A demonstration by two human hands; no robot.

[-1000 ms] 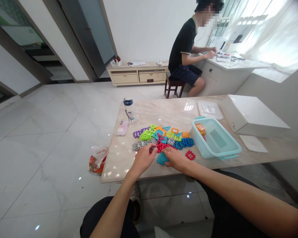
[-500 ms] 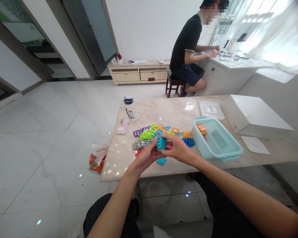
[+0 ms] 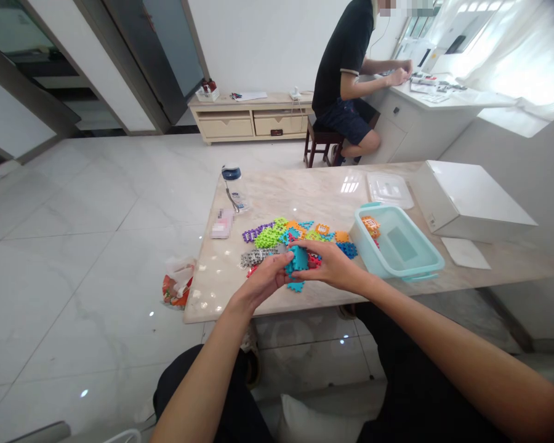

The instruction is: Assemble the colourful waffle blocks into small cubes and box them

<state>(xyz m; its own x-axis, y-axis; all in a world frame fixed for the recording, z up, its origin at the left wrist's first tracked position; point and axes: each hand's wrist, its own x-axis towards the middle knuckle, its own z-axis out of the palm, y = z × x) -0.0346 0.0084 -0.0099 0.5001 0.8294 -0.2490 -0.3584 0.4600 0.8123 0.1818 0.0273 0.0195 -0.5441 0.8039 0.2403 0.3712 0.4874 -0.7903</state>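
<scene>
Between both hands, above the near side of the table, is a teal toothed-edge interlocking building piece point(image 3: 299, 258). My left hand point(image 3: 268, 277) grips its left side, the thumb on its face. From the right, my right hand point(image 3: 330, 263) pinches it with thumb and fingers. Whether it is one piece or several joined cannot be made out. Another teal piece point(image 3: 296, 287) lies on the table just below. Around the hands are loose pieces: lime green point(image 3: 268, 237), purple point(image 3: 253, 234), grey point(image 3: 258, 257), blue point(image 3: 348, 249) and orange point(image 3: 342, 236).
A light teal bin point(image 3: 399, 271) holding a few orange pieces stands to the right. Beyond it are a clear lid point(image 3: 390, 189) and a white box point(image 3: 480, 200). A water bottle point(image 3: 233, 189) stands at the table's left. Another person point(image 3: 344, 61) sits at a far desk.
The camera view has shifted, so the table sits slightly higher in the picture. The teal piece has turned a little in my hands, which both still hold it.
</scene>
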